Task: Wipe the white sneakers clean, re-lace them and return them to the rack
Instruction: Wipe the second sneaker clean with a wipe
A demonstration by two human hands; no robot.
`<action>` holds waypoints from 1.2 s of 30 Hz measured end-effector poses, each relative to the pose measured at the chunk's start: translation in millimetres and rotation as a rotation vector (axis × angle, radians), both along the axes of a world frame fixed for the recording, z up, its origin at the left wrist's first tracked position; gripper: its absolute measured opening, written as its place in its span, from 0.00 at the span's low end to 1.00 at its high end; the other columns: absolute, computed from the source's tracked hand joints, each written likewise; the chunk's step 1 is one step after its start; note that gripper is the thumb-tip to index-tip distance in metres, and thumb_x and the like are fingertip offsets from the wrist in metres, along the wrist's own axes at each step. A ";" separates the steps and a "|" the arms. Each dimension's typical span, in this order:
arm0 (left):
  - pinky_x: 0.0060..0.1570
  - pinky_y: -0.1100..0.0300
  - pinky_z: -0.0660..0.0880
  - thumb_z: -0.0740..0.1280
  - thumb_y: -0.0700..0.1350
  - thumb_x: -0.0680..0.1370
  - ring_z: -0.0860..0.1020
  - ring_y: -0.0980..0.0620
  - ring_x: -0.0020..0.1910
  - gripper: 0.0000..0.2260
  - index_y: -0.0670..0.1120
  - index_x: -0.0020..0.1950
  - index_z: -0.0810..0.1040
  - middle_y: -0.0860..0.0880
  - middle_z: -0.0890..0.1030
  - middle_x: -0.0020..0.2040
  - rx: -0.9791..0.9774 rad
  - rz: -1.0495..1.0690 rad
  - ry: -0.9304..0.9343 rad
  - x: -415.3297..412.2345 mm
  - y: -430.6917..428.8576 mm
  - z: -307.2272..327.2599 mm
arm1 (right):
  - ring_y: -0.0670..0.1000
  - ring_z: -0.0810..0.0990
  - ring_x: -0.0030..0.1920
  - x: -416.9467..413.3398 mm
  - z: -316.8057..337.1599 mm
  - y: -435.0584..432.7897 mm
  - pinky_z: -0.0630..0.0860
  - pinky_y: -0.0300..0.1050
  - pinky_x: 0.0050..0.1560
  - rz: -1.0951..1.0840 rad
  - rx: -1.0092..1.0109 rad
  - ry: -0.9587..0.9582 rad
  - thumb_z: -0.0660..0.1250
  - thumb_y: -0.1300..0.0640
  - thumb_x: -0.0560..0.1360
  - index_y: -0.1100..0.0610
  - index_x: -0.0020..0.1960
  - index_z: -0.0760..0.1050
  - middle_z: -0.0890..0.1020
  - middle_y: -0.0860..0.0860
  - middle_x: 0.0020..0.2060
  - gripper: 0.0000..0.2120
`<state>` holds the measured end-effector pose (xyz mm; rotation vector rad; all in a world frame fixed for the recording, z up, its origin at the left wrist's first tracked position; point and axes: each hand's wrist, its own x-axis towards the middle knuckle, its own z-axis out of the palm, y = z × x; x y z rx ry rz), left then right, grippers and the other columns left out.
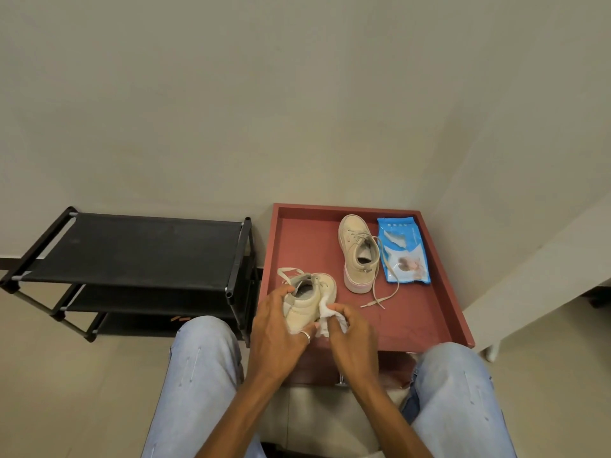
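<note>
Left hand (277,325) grips sneaker (304,309), toe pointing right; right hand (353,335) pinches wipe (325,312) against it. Tray (297,239) holds second sneaker (358,256), toe away, and wipe pack (405,252).

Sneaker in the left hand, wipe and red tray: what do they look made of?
Sneaker: matte beige upper, likely suede or canvas; no shine. Wipe: white nonwoven cloth or tissue, crumpled limp in the right hand. Tray: painted wood or board, probably; flat matte red, square edges.
</note>
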<state>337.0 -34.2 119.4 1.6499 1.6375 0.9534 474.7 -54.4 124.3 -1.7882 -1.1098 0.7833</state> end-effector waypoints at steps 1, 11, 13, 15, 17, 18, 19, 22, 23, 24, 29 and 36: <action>0.58 0.59 0.73 0.79 0.53 0.70 0.73 0.56 0.63 0.33 0.59 0.71 0.67 0.58 0.72 0.65 0.001 -0.020 -0.026 2.6 -1.5 -0.6 | 0.41 0.82 0.46 -1.5 0.6 -0.3 0.80 0.45 0.49 0.004 0.002 0.020 0.65 0.60 0.75 0.47 0.54 0.81 0.84 0.42 0.44 0.13; 0.68 0.55 0.71 0.51 0.73 0.78 0.71 0.64 0.69 0.28 0.67 0.77 0.63 0.59 0.69 0.76 -0.095 -0.080 -0.226 8.2 -3.7 9.2 | 0.41 0.77 0.60 3.3 4.7 -1.5 0.76 0.42 0.59 0.125 -0.077 0.254 0.68 0.49 0.67 0.45 0.66 0.73 0.78 0.45 0.61 0.27; 0.66 0.58 0.71 0.50 0.68 0.79 0.71 0.68 0.66 0.27 0.64 0.77 0.65 0.59 0.70 0.75 -0.126 -0.070 -0.305 9.3 -4.0 12.7 | 0.44 0.76 0.63 7.0 -2.1 1.0 0.76 0.50 0.62 0.162 -0.082 0.215 0.72 0.50 0.66 0.43 0.69 0.70 0.76 0.47 0.64 0.32; 0.67 0.54 0.74 0.50 0.70 0.80 0.73 0.59 0.69 0.25 0.67 0.76 0.66 0.59 0.72 0.74 -0.160 -0.049 -0.384 10.4 -3.4 11.7 | 0.45 0.76 0.64 10.2 -7.9 2.9 0.76 0.53 0.62 0.178 -0.084 0.184 0.75 0.50 0.64 0.42 0.70 0.68 0.75 0.47 0.65 0.36; 0.66 0.48 0.77 0.50 0.75 0.76 0.75 0.55 0.69 0.26 0.72 0.73 0.66 0.59 0.74 0.72 -0.197 -0.061 -0.429 12.5 -3.7 10.1 | 0.44 0.78 0.61 10.8 -4.9 4.1 0.78 0.50 0.60 0.157 -0.053 0.148 0.77 0.50 0.62 0.42 0.68 0.69 0.77 0.46 0.63 0.37; 0.63 0.46 0.78 0.51 0.77 0.74 0.76 0.54 0.68 0.27 0.74 0.71 0.66 0.59 0.75 0.72 -0.220 -0.081 -0.455 13.5 -4.1 9.4 | 0.44 0.79 0.59 11.3 -4.3 4.7 0.79 0.48 0.57 0.145 -0.034 0.133 0.79 0.49 0.61 0.42 0.67 0.69 0.78 0.46 0.61 0.37; 0.62 0.45 0.79 0.52 0.78 0.73 0.78 0.53 0.67 0.26 0.75 0.70 0.66 0.59 0.76 0.71 -0.247 -0.102 -0.488 14.5 -4.7 10.0 | 0.43 0.80 0.57 11.8 -3.8 4.7 0.80 0.47 0.55 0.129 -0.022 0.122 0.80 0.47 0.59 0.43 0.66 0.70 0.78 0.46 0.59 0.37; 0.51 0.55 0.83 0.57 0.72 0.76 0.81 0.54 0.61 0.25 0.70 0.72 0.68 0.54 0.78 0.68 -0.313 -0.142 -0.579 17.7 -5.6 15.9 | 0.42 0.79 0.54 13.9 -3.2 4.6 0.80 0.44 0.52 0.037 -0.001 0.066 0.80 0.43 0.58 0.44 0.64 0.71 0.78 0.44 0.55 0.37; 0.46 0.60 0.83 0.57 0.68 0.76 0.82 0.56 0.58 0.26 0.66 0.74 0.68 0.54 0.79 0.66 -0.332 -0.142 -0.598 18.2 -5.5 18.4 | 0.41 0.79 0.53 15.4 -3.1 4.3 0.79 0.43 0.52 0.015 0.002 0.051 0.80 0.44 0.58 0.44 0.64 0.71 0.78 0.43 0.55 0.36; 0.43 0.62 0.82 0.58 0.65 0.76 0.83 0.57 0.54 0.26 0.63 0.74 0.68 0.54 0.80 0.64 -0.344 -0.135 -0.610 18.7 -4.7 19.4 | 0.40 0.79 0.52 16.2 -0.6 3.8 0.78 0.41 0.51 0.001 0.007 0.047 0.79 0.45 0.59 0.45 0.63 0.72 0.78 0.42 0.54 0.34; 0.45 0.53 0.84 0.67 0.54 0.80 0.83 0.53 0.57 0.22 0.62 0.73 0.68 0.53 0.80 0.63 -0.351 -0.093 -0.579 15.0 -0.2 14.2 | 0.41 0.83 0.45 34.5 12.6 5.5 0.78 0.36 0.42 0.037 0.025 0.230 0.77 0.62 0.64 0.48 0.56 0.77 0.85 0.44 0.46 0.23; 0.34 0.69 0.78 0.71 0.45 0.80 0.81 0.63 0.46 0.19 0.59 0.68 0.72 0.57 0.80 0.55 -0.217 -0.020 -0.396 8.3 3.5 14.5 | 0.52 0.85 0.47 61.1 18.6 6.9 0.80 0.44 0.43 0.059 -0.048 0.451 0.74 0.57 0.61 0.55 0.54 0.80 0.86 0.51 0.46 0.20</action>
